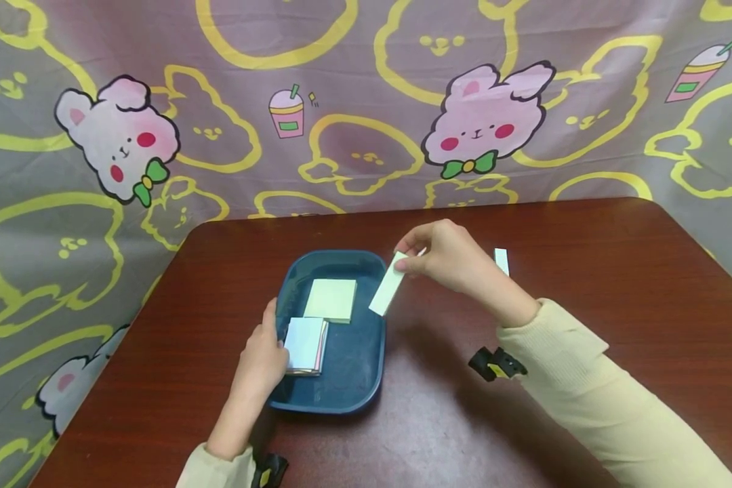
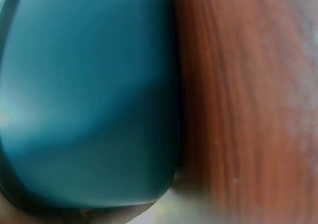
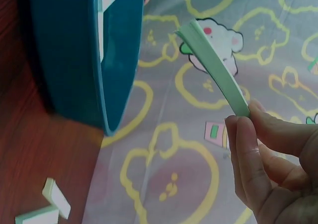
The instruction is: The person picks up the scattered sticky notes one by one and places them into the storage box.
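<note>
One pale sleeve point(image 1: 604, 386) is hanging over the brown table point(image 1: 439, 434), and the right hand point(image 1: 451, 254) is pinching a narrow light-green notepad point(image 1: 387, 285) between thumb and fingers, holding it clear of a blue tray point(image 1: 350, 386) near its right rim. The left hand point(image 1: 259, 356) is gripping the tray's left side, beside a light-blue-topped paper stack point(image 1: 303, 343). Next to that stack, a pale-yellow notepad point(image 1: 331, 298) is lying farther back inside. Two small pale strips point(image 3: 57, 199) are lying on the table; patterned cloth point(image 1: 366, 81) is hanging behind.

Tray point(image 1: 350, 369) free at lower right, paper stacks point(image 1: 331, 298) left, left hand point(image 1: 261, 356) alongside
</note>
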Motion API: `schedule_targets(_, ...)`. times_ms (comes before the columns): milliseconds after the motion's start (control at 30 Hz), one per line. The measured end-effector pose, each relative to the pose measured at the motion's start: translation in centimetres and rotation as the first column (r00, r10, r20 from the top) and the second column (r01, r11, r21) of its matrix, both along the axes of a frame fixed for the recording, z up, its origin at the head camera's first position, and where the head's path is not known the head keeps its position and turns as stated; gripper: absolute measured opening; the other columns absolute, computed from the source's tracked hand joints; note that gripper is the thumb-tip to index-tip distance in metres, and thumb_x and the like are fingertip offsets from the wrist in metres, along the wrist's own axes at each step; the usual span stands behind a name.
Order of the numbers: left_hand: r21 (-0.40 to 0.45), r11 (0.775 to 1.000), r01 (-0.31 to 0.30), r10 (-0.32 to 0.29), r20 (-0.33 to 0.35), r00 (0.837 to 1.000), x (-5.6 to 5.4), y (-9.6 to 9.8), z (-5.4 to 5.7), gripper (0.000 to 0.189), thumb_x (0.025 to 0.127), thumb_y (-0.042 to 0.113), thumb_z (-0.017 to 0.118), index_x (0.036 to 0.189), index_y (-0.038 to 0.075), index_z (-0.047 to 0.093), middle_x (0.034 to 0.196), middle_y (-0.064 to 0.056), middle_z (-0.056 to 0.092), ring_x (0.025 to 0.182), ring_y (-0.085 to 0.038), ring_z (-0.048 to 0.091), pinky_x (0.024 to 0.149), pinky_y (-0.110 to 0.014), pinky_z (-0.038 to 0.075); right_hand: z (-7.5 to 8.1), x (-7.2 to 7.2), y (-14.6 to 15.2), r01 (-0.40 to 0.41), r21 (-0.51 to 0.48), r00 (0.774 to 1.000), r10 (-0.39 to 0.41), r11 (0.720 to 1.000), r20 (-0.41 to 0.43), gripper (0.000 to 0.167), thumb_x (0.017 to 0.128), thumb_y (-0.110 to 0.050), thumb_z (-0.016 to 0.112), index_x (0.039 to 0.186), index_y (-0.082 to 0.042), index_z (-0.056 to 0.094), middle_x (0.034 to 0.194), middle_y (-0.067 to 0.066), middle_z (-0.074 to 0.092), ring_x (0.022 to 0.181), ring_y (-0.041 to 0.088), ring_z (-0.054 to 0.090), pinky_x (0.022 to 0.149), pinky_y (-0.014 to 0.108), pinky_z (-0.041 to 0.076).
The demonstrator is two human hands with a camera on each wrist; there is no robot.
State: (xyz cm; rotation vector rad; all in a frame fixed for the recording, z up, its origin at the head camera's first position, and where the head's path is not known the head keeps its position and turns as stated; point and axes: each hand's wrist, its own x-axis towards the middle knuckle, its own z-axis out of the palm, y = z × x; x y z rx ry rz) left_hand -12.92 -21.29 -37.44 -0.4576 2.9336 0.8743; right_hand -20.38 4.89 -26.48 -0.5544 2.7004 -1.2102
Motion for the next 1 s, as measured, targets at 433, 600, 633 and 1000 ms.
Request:
schedule_targets(433, 0.001, 1.0, -0.002, 0.002, 0.001, 1.0, 0.0, 0.0, -0.1, 0.068, 0.091, -0.003, 0.046, 0.151, 0.002, 0.014, 0.132, -0.036, 0.045, 0.107, -0.048, 0.055, 0.085, -0.059, 0.049, -1.9, 0.3, -4.6, -0.105, 0.033, 0.992, 0.103, 0.994, 0.071, 0.022, 0.083, -0.015, 0.072, 0.101, -0.002, 0.07, 0.087, 0.01, 0.072, 0.073, 0.016, 0.066, 0.067, 0.027, 0.052)
schedule_targets(600, 0.006, 1.0, -0.01, 0.01, 0.005, 1.0, 0.0, 0.0, -0.1, 0.068, 0.091, -0.003, 0.046, 0.151, 0.002, 0.014, 0.133, -0.035, 0.044, 0.109, -0.048, 0.055, 0.085, -0.06, 0.049, -2.8, 0.5, -5.9, -0.116, 0.048, 0.988, 0.11, 0.992, 0.107, 0.024, 0.082, -0.014, 0.073, 0.102, -0.001, 0.07, 0.082, 0.009, 0.07, 0.07, 0.015, 0.064, 0.063, 0.025, 0.05)
schedule_targets(633, 0.007, 1.0, -0.011, 0.011, 0.006, 1.0, 0.0, 0.0, -0.1, 0.069, 0.091, -0.003, 0.046, 0.151, 0.002, 0.014, 0.133, -0.035, 0.044, 0.109, -0.048, 0.055, 0.085, -0.06, 0.049, -3.0, 0.6, -6.2, -0.117, 0.052, 0.987, 0.11, 0.992, 0.114, 0.023, 0.082, -0.013, 0.074, 0.101, -0.002, 0.07, 0.081, 0.009, 0.07, 0.069, 0.015, 0.064, 0.062, 0.024, 0.049)
schedule_targets(1000, -0.011, 1.0, 0.014, -0.014, -0.019, 1.0, -0.1, -0.1, -0.2, 0.067, 0.09, -0.003, 0.045, 0.151, 0.002, 0.016, 0.129, -0.036, 0.047, 0.1, -0.046, 0.058, 0.079, -0.058, 0.048, -5.7, 0.9, -8.3, -0.176, 0.111, 0.974, 0.156, 0.978, 0.162, 0.018, 0.08, -0.008, 0.074, 0.096, 0.0, 0.073, 0.071, 0.008, 0.067, 0.062, 0.013, 0.059, 0.06, 0.025, 0.048)
